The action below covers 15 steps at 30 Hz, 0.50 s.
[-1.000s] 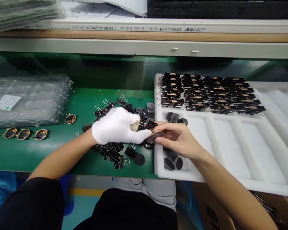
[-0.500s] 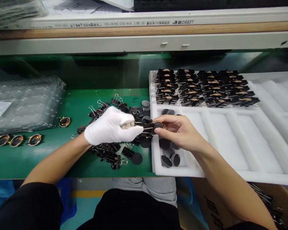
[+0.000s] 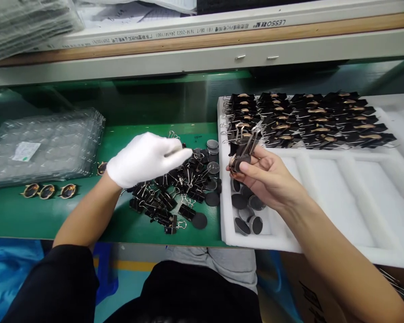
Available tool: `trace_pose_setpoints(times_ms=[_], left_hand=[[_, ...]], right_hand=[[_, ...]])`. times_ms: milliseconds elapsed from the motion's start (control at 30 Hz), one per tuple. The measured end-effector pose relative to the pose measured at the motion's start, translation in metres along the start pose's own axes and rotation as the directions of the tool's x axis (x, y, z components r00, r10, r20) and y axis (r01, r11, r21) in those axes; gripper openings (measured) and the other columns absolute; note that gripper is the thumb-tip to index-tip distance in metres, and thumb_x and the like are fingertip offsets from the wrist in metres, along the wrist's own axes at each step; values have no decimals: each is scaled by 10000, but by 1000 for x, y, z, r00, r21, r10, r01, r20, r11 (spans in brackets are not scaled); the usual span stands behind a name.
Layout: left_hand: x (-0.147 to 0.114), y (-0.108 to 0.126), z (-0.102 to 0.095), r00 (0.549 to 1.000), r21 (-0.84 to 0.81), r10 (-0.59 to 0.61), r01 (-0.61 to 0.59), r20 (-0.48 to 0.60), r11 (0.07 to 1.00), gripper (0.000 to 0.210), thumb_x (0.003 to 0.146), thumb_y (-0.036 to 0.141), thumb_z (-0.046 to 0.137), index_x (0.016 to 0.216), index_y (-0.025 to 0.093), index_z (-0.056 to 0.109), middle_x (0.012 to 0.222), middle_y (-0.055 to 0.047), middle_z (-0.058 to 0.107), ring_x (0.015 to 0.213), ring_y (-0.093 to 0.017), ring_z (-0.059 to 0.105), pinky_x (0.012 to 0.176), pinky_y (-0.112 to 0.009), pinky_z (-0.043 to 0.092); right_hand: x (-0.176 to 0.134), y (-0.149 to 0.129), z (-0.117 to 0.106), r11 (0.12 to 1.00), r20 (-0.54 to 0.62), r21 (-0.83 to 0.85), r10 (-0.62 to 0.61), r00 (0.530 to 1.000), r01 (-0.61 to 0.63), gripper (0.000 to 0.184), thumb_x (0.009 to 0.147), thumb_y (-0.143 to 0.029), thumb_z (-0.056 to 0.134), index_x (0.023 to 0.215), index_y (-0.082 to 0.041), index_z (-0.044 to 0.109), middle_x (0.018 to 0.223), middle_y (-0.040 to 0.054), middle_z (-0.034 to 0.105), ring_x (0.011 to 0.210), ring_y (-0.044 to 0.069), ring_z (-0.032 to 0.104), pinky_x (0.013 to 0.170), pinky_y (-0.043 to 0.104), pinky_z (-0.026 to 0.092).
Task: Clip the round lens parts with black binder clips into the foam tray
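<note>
My right hand point(image 3: 267, 177) pinches a round gold-rimmed lens piece with black discs on it. Two binder clips point(image 3: 247, 143) appear to be clamped to this piece, their wire handles pointing up and away. It is held above the left end of the white foam tray point(image 3: 224, 211). My left hand point(image 3: 148, 159), in a white glove, hovers over the pile of black binder clips point(image 3: 161, 204). Its thumb and forefinger are slightly apart with nothing visible between them. Loose black discs point(image 3: 199, 220) lie at the pile's right side.
Rows of clipped gold-rimmed pieces point(image 3: 318, 121) fill the tray's back compartments. More discs point(image 3: 242, 225) lie in its front left compartment. Clear plastic trays point(image 3: 54, 143) are stacked on the left, behind several round tinted lens pieces point(image 3: 47, 191). A shelf edge point(image 3: 202, 63) crosses the back.
My left hand has let go of a binder clip's handles and drawn back to the left. My right hand has lifted the clipped piece up and away over the tray. The view has shifted slightly.
</note>
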<state>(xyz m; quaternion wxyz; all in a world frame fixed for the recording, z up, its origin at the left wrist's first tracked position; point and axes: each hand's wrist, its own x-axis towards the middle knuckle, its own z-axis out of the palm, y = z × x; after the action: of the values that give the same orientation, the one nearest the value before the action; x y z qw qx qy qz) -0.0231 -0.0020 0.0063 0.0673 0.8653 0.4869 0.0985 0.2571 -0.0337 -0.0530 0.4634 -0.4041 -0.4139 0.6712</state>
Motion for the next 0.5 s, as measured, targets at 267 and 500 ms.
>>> trace_pose_setpoints(times_ms=[267,500], left_hand=[[1,12,30,968,269,-6,-64,250,961,524,985,657,455,876,191,671,727,-58,662,591,-190,574,561,-304,169],[5,8,16,967,-107,2,26,257,994,371,960,501,555,727,215,595,631,32,581,573,-126,459,603,-285,293]], right_hand=[[-3,3,4,999,49,2,33,998,-33,371,713,-376,959,1003,-269,753,967,28,792,814,190,721,730,342,616],[-1,5,4,1000,72,-27,17,997,-15,351,715,-396,959,974,-261,762,899,25,784,808,196,730,784,368,637]])
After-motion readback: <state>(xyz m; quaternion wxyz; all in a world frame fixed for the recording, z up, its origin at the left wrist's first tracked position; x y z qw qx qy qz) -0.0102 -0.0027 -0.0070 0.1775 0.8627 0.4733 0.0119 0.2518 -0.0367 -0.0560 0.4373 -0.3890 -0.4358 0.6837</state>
